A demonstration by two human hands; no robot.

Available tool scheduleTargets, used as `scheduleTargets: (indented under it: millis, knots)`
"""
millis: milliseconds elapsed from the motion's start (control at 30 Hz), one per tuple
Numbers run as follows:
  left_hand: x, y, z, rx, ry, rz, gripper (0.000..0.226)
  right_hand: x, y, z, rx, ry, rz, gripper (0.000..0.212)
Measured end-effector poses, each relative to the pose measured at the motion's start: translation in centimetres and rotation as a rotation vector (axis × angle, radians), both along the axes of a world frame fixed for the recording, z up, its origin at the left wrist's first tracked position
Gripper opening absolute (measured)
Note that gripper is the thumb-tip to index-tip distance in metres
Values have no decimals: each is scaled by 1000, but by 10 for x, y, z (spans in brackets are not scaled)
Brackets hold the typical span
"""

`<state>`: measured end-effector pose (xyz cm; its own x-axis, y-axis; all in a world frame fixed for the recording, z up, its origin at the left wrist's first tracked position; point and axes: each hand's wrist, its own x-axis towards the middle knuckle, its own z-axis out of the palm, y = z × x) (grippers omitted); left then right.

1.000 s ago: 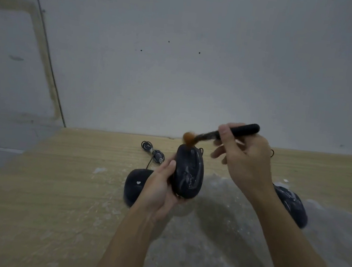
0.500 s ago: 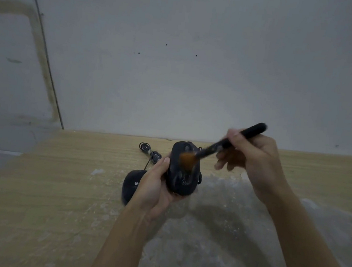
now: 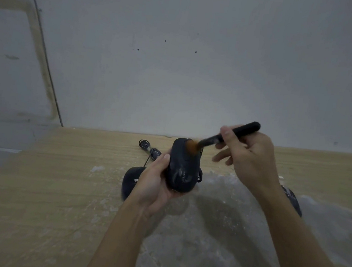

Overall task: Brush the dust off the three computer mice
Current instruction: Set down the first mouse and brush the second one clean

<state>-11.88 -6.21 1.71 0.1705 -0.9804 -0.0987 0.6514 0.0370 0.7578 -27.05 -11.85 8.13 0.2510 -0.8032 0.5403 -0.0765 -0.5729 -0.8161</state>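
At the centre of the frame a dusty black computer mouse (image 3: 183, 169) is lifted above the table, the left hand (image 3: 154, 183) curled around its left side and underside. The orange bristles of a black-handled brush (image 3: 229, 136) touch its far end; the right hand (image 3: 248, 158) pinches the handle. A second black mouse (image 3: 131, 178) lies left of the held one, a third (image 3: 292, 200) shows behind the right forearm, both on the pale wooden table (image 3: 46, 185) smeared with white dust (image 3: 214, 235).

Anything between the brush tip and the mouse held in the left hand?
Nothing visible. The brush in the right hand has its bristles on the far end of the held mouse, gripped by the left hand.
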Motion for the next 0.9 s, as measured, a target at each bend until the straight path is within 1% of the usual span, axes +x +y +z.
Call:
scheduleTargets:
  millis: [33, 67, 133, 167, 200, 233, 267, 300, 367, 400, 433, 467, 500, 533, 600, 633, 667, 733, 767, 833, 867, 900]
  knots:
    - [0, 1, 0, -3, -4, -1, 41, 0, -1, -1, -12, -27, -76, 17]
    - [0, 1, 0, -6, -5, -6, 41, -1, -2, 0, 22, -99, -97, 17]
    - [0, 1, 0, -11, 1, -14, 41, -2, -2, 3, 191, -255, 25, 23]
    - [0, 1, 0, -11, 7, -15, 41, -3, -2, 3, 244, -264, 76, 26]
    - [0, 1, 0, -10, 12, -14, 41, -3, -3, 2, 235, -208, 58, 26]
    - [0, 1, 0, -7, 12, -11, 41, -2, -4, -1, 176, -136, -8, 23]
    - [0, 1, 0, -2, 11, -8, 41, -2, -6, -2, 116, -95, -89, 21]
    - [-1, 1, 0, 4, 12, -7, 41, -2, -5, -2, 96, -95, -110, 19]
    - [-2, 0, 1, 14, 41, -10, 41, 0, -2, 0, 140, -92, 38, 20]
    - [-2, 0, 1, 18, 65, -6, 42, 1, -1, 0, 136, -42, 108, 20]
    - [-3, 0, 3, 22, 88, -2, 42, 2, 1, 0, 86, 27, 109, 19]
    - [-3, 0, 3, 27, 110, 5, 42, 3, 1, 1, 13, 71, 68, 15]
    - [-4, 0, 4, 32, 130, 14, 41, 3, 2, 3, -54, 81, 23, 13]
    - [-4, 1, 4, 37, 146, 28, 40, 3, 3, 4, -77, 71, 38, 14]
    - [-4, 2, 6, 37, 160, 60, 37, 3, 6, 6, -4, 59, 202, 27]
    - [-4, 2, 7, 36, 165, 68, 35, 4, 8, 6, 6, 80, 230, 31]
    - [-4, 3, 8, 37, 174, 70, 33, 4, 9, 6, -27, 94, 186, 29]
    - [-4, 3, 9, 41, 203, 71, 31, 4, 6, 7, -154, 64, 36, 21]
    - [-4, 3, 10, 39, 210, 67, 31, 3, 5, 7, -169, 40, 38, 23]
    - [-4, 3, 9, 31, 191, 67, 33, 3, 7, 8, -105, 48, 165, 36]
    - [-4, 3, 9, 31, 178, 69, 33, 4, 8, 8, -116, 82, 166, 37]
    - [-4, 4, 9, 37, 172, 70, 32, 5, 8, 8, -168, 100, 109, 32]
